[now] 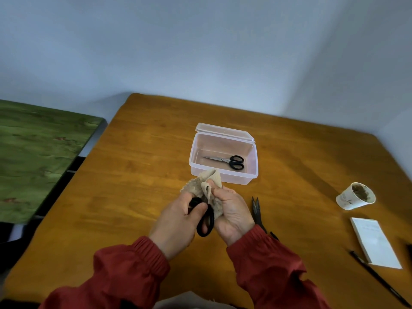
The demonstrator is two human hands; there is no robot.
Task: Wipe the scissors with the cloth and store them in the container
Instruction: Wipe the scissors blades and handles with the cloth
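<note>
My left hand [178,221] grips the black handles of a pair of scissors [206,224] above the wooden table [133,186]. My right hand [231,212] holds a beige cloth [207,186] wrapped round the blades, which are hidden inside it. Just beyond my hands stands a clear plastic container [252,175] with its lid hinged open at the back. A second pair of black-handled scissors [229,161] lies inside it. A small dark pair of snips [256,208] lies on the table right of my right hand.
A paper cup [354,197] with brown contents lies tilted at the right. Nearer me are a white notepad [376,241] and a black pen [379,277]. A green-covered surface [38,157] stands to the left of the table.
</note>
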